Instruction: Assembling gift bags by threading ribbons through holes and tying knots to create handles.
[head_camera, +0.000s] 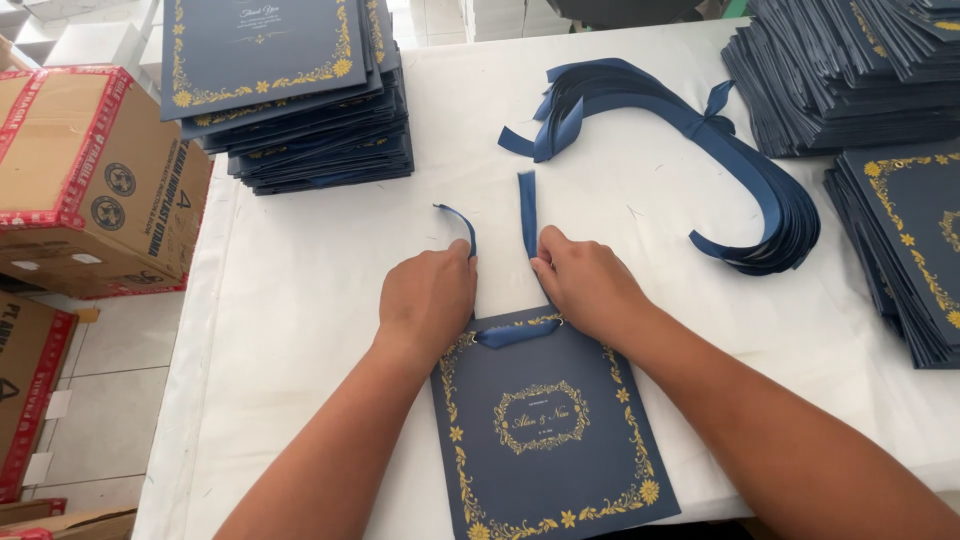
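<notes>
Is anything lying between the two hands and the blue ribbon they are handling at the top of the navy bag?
Nothing visible does. The left hand and right hand already pinch the two ends of the dark blue satin ribbon at the top edge of the flat navy paper bag with gold floral border. The bundle of spare blue ribbons lies apart, farther back.

We see a bright, evenly lit scene, with soft daylight that seems to come from the far side, where the white tabletop (300, 300) nearly washes out. Shadows are faint: only thin, soft ones lie under the left hand (428, 298), the right hand (585, 282) and the loose ribbon bundle (740, 190). The dark blue card (545, 430) shows a mild sheen but no hard glare, and its gold print stays crisp. Focus is sharp across the middle; we notice slight wide-angle stretching toward the edges, where the card stacks (300, 110) lean outward.
</notes>
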